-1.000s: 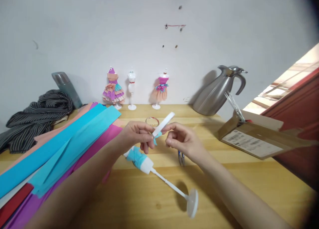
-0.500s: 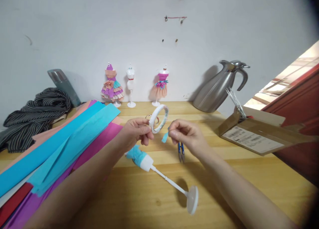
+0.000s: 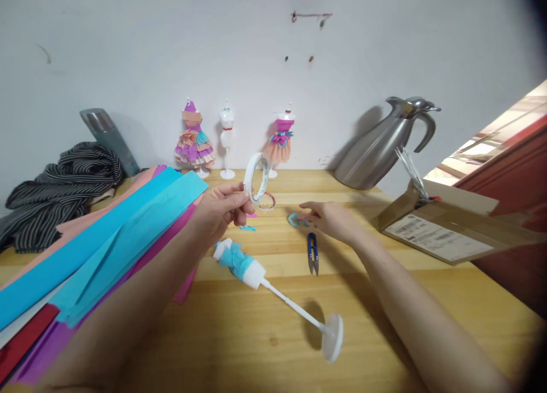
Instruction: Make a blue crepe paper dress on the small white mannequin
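My left hand (image 3: 222, 209) pinches a roll of white tape (image 3: 248, 180) by its lower edge and holds it upright above the table. On the right, my right hand (image 3: 333, 219) is low over the tabletop with its fingers stretched out, by a small light-blue paper scrap (image 3: 293, 220). Blue-handled thread snips (image 3: 313, 252) lie just below that hand. A small white mannequin on a stand (image 3: 294, 306) lies on its side in front, its torso wrapped in light-blue crepe paper (image 3: 237, 261).
Crepe paper strips (image 3: 128, 239) are piled at the left, beside a striped cloth (image 3: 64, 193) and a flask (image 3: 109, 139). Three small mannequins stand along the wall, one in a ruffled dress (image 3: 194, 145). A steel jug (image 3: 371, 151) and a cardboard box (image 3: 436, 233) stand right.
My right hand has lowered to the table with the blue scrap, which now lies there by its fingertips. The tape roll in my left hand has moved slightly up and left.
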The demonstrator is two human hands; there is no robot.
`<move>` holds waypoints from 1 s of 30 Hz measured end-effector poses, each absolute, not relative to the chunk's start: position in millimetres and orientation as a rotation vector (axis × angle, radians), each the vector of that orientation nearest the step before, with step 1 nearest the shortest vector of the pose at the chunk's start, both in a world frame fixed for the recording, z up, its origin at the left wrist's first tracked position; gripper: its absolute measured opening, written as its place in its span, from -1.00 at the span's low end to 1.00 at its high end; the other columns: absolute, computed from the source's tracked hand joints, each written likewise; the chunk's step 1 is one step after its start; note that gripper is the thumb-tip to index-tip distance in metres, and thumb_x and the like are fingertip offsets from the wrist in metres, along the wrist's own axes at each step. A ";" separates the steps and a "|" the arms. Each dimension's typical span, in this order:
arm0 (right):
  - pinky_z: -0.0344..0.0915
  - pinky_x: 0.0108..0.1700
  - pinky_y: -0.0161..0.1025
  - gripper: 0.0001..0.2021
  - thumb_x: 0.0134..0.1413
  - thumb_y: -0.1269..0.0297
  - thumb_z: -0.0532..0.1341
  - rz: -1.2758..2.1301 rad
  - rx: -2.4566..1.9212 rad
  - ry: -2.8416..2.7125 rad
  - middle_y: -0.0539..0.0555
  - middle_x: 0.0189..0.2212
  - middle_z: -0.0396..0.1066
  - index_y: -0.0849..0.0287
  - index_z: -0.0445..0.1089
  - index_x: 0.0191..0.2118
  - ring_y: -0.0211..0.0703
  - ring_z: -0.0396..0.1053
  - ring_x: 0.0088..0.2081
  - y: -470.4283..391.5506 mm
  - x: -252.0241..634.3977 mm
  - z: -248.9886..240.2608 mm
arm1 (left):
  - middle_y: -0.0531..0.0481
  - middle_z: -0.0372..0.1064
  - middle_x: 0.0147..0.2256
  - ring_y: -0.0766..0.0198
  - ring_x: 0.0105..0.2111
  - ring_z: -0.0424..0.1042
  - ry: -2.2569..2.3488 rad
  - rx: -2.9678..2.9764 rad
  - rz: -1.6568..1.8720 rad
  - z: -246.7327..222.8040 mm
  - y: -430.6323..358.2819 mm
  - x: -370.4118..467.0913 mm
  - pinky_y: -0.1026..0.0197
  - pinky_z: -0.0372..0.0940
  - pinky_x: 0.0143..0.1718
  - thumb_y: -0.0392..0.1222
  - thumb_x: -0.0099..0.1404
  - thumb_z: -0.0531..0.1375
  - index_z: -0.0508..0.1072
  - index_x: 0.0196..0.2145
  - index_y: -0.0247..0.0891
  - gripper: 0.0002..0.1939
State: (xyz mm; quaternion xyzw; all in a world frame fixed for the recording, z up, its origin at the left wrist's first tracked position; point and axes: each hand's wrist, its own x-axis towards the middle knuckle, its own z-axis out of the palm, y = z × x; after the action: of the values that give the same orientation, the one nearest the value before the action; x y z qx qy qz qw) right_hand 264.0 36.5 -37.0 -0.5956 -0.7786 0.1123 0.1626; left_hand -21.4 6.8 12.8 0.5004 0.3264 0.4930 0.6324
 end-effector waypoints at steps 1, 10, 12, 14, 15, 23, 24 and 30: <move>0.28 -0.37 -0.31 -0.71 -0.06 0.49 0.17 0.339 -1.658 -2.235 0.11 -0.46 0.54 0.22 0.52 -0.18 -0.14 0.45 -0.42 32.6 261.0 -34.0 | 0.09 0.39 -0.61 0.51 -0.72 0.25 0.744 1.147 1.136 12.9 6.5 -21.3 0.43 0.13 -0.69 -0.10 0.02 0.33 0.43 -0.44 -0.35 -0.74; 0.35 -0.45 -0.36 -0.75 -0.02 0.53 0.10 1.200 -1.232 -2.414 -0.04 -0.50 0.52 0.17 0.51 -0.33 -0.29 0.43 -0.52 -0.2 209.8 -45.1 | 0.09 0.41 -0.61 0.50 -0.72 0.28 0.713 1.150 1.132 11.9 4.7 -20.9 0.44 0.17 -0.68 -0.16 0.05 0.33 0.47 -0.42 -0.36 -0.79; 0.33 -0.40 -0.32 -0.79 -0.03 0.53 0.12 0.904 -1.443 -2.316 0.01 -0.49 0.51 0.21 0.50 -0.36 -0.24 0.43 -0.48 12.4 219.1 -45.8 | 0.09 0.42 -0.61 0.50 -0.71 0.29 0.705 1.151 1.136 11.7 4.8 -21.2 0.44 0.17 -0.67 -0.16 0.05 0.33 0.48 -0.40 -0.36 -0.79; 0.31 -0.37 -0.27 -0.79 0.02 0.50 0.09 0.616 -1.660 -2.195 0.09 -0.53 0.49 0.26 0.49 -0.32 -0.16 0.42 -0.47 28.2 238.2 -45.4 | 0.09 0.42 -0.61 0.50 -0.71 0.29 0.704 1.158 1.141 12.3 5.2 -21.6 0.44 0.18 -0.67 -0.15 0.05 0.33 0.48 -0.39 -0.36 -0.78; 0.31 -0.35 -0.24 -0.78 0.02 0.49 0.10 0.530 -1.725 -2.160 0.14 -0.50 0.50 0.28 0.50 -0.30 -0.11 0.44 -0.43 35.5 249.3 -45.8 | 0.09 0.42 -0.61 0.50 -0.71 0.29 0.704 1.161 1.146 12.7 5.3 -21.9 0.44 0.17 -0.68 -0.15 0.05 0.33 0.48 -0.39 -0.37 -0.77; 0.31 -0.15 -0.17 -0.72 0.06 0.47 0.11 0.199 -1.718 -2.182 0.27 -0.23 0.49 0.24 0.51 -0.16 -0.01 0.44 -0.23 39.4 250.5 -57.2 | 0.08 0.42 -0.62 0.49 -0.73 0.28 0.720 1.150 1.187 16.4 3.9 -22.3 0.43 0.17 -0.69 -0.13 0.01 0.36 0.48 -0.42 -0.37 -0.75; 0.32 -0.15 -0.18 -0.71 0.09 0.46 0.10 0.171 -1.478 -2.297 0.22 -0.24 0.49 0.20 0.50 -0.12 -0.04 0.43 -0.22 33.8 236.9 -55.6 | 0.08 0.42 -0.62 0.49 -0.73 0.29 0.721 1.147 1.189 17.0 3.4 -22.4 0.43 0.18 -0.69 -0.13 0.00 0.36 0.48 -0.41 -0.37 -0.75; 0.31 -0.06 -0.19 -0.74 0.18 0.41 0.08 0.216 -1.034 -2.559 0.14 -0.23 0.51 0.14 0.49 -0.12 -0.10 0.40 -0.16 26.4 203.2 -49.2 | 0.07 0.42 -0.63 0.47 -0.73 0.29 0.720 1.127 1.203 24.6 0.9 -26.1 0.42 0.18 -0.69 -0.13 -0.02 0.38 0.48 -0.41 -0.37 -0.72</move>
State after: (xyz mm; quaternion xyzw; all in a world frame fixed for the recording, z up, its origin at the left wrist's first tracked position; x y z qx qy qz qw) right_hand 203.2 26.4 -49.2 -0.3669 -0.9083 0.0765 0.1857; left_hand -26.1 0.9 24.6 0.4907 0.3133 0.5235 0.6221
